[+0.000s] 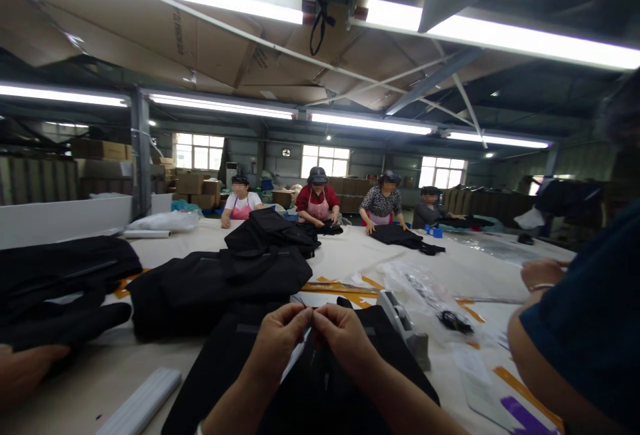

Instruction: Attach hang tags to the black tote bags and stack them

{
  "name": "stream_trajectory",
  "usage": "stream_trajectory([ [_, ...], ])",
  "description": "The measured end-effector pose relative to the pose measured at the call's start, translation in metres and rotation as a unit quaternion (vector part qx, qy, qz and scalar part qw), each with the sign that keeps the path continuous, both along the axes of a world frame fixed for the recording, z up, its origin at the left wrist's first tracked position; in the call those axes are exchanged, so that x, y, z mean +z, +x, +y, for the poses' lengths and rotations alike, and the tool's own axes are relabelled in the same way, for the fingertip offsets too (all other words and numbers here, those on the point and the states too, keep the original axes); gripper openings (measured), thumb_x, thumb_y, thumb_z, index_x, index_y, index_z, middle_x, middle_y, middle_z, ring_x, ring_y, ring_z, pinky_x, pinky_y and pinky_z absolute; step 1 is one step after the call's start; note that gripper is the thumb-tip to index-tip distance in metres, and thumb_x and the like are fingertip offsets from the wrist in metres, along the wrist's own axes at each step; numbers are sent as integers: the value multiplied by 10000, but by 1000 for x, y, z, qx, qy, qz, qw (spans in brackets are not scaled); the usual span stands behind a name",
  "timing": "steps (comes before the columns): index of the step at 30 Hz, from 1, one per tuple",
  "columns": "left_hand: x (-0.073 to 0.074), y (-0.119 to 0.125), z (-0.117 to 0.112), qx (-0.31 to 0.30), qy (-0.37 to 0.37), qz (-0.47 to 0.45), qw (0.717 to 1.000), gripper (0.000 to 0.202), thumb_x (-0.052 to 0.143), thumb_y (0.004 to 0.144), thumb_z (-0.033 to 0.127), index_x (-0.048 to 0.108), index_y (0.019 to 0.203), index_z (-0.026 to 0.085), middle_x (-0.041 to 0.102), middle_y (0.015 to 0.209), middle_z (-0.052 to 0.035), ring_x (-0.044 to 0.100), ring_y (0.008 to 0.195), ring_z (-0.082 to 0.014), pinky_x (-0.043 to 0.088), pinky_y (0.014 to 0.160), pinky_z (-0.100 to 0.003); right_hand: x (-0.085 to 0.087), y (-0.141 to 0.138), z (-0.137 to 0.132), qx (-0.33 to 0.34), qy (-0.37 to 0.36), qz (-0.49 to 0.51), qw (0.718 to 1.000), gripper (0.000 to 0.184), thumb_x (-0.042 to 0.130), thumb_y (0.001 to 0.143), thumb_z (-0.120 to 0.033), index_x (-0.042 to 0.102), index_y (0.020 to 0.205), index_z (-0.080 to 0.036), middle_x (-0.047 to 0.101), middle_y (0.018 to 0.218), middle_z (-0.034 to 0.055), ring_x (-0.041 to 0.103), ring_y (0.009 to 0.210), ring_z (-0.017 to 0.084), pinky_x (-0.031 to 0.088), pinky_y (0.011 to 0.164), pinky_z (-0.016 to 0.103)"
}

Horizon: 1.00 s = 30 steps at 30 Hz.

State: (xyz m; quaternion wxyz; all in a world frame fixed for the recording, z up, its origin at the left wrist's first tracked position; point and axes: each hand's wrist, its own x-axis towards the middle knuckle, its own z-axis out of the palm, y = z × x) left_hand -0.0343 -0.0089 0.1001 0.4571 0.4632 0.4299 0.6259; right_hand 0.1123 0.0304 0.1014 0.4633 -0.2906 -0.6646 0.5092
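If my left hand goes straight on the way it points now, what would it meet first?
Most likely the right hand: it faces the left hand just ahead, nearly tip to tip, though I cannot tell whether they touch.

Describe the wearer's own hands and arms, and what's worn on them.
The left hand and right hand are both bare, with no gloves. No sleeve shows on the left forearm or right forearm. A pale band shows at the left arm, cut by the picture's bottom edge; whether bracelet or cuff, I can't tell.
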Motion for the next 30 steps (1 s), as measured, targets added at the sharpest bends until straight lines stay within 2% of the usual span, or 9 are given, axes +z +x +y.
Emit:
stream_trajectory([
  [4, 5, -4, -4, 0, 12, 75, 997, 467, 823, 662, 602, 748, 758, 152, 544, 591, 23, 431, 557, -94, 333, 522, -222, 10, 6, 5, -39, 79, -20, 996, 298, 682, 835, -473, 746, 911, -192, 718, 887, 65, 641, 853, 218, 492, 792, 351],
  [7, 7, -4, -3, -17, 13, 126, 992, 489, 804, 678, 626, 740, 737, 145, 542, 604, 14, 425, 571, -100, 323, 525, -228, 21, 8, 6, -22, 102, -46, 993, 243, 666, 842, -413, 759, 911, -200, 711, 887, 56, 641, 863, 216, 487, 801, 350],
  [12, 5, -1, -2, -40, -9, 150, 988, 557, 782, 660, 681, 739, 754, 134, 525, 597, 9, 414, 561, -107, 304, 507, -232, 22, 7, 6, 8, 60, -37, 998, 176, 723, 770, -355, 741, 787, -180, 671, 716, 12, 589, 692, 159, 448, 665, 300],
  [15, 7, 3, -7, -40, -17, 149, 988, 542, 780, 678, 663, 751, 768, 130, 508, 584, 19, 390, 554, -98, 282, 512, -229, 18, 8, 6, 13, 19, 3, 1000, 225, 770, 733, -389, 739, 743, -166, 656, 662, 3, 557, 649, 136, 426, 642, 282],
  [20, 8, 4, -10, -51, -8, 170, 984, 519, 774, 703, 626, 770, 810, 118, 586, 623, -11, 445, 594, -122, 325, 568, -249, 22, 12, 1, 24, -41, 53, 997, 280, 811, 709, -427, 736, 724, -157, 627, 622, -13, 516, 610, 105, 398, 615, 254],
  [26, 6, 1, -6, -76, -1, 171, 982, 498, 769, 725, 591, 764, 837, 105, 590, 628, -16, 448, 594, -124, 325, 573, -260, 28, 13, 1, 53, -24, 44, 997, 313, 811, 732, -461, 741, 736, -156, 630, 650, -10, 516, 640, 106, 387, 633, 252],
  [30, 10, -2, -9, -83, -30, 145, 985, 487, 795, 697, 581, 753, 820, 112, 603, 649, -21, 472, 612, -134, 343, 599, -271, 29, 18, 3, 64, -8, 16, 998, 371, 762, 779, -530, 774, 838, -164, 653, 695, 2, 536, 675, 121, 397, 669, 268],
])
